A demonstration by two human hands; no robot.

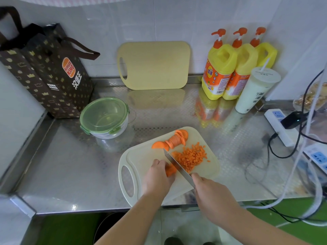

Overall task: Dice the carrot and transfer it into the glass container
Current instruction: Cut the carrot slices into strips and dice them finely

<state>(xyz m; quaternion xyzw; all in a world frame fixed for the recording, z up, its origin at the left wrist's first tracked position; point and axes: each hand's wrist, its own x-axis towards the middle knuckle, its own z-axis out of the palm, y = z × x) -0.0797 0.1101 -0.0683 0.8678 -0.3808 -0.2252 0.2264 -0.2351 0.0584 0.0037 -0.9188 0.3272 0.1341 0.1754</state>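
A white cutting board (141,156) lies on the steel counter. My left hand (157,175) presses down on a stack of carrot pieces (170,171), fingers curled over them. My right hand (210,190) grips the handle of a knife (175,164), whose blade lies diagonally right beside the left fingers. A pile of diced carrot (192,156) sits to the right of the blade. A row of carrot slices (174,139) lies at the board's far edge. The glass container (104,118) stands to the left, its green lid on.
A brown paper bag (47,73) stands at the back left. A second cutting board (154,65) leans on the wall. Three yellow detergent bottles (235,68) and a lidded drink cup (253,92) stand at the back right. Power strips (281,126) and cables lie on the right.
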